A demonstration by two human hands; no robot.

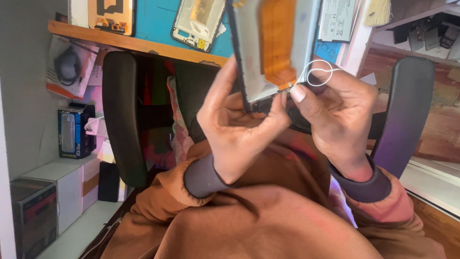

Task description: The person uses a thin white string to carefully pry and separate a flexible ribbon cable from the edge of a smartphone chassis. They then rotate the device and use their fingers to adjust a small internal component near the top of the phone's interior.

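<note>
- While both hands meet near the picture's centre, the left edge at nine o'clock holds a dark box (73,133) on a white shelf (62,175), with a packet showing a black cable (69,67) above it.
- At eleven o'clock a wooden bench edge (120,42) carries an orange phone part (111,15) and, further right, a bare phone frame (197,21) lying on a blue mat (153,21).
- A black chair arm (122,115) stands below the bench at about ten o'clock.
- Left hand (235,124) sits just left of centre, fingers curled and closed on the lower end of the phone (273,52), thumb pressed to its bottom edge.
- Phone rises from the hands toward twelve o'clock, tilted, its back open, an orange flex strip (278,43) running down it.
- Right hand (340,112) sits just right of centre at about two o'clock, thumb and fingers pinched on a thin white wire loop (320,73) that touches the phone's lower corner beside the flex.
- A battery (338,19) lies at one o'clock behind the phone.
- Second chair arm (405,110) stands at three o'clock.
- Brown sleeves (268,220) with dark cuffs fill six o'clock.
</note>
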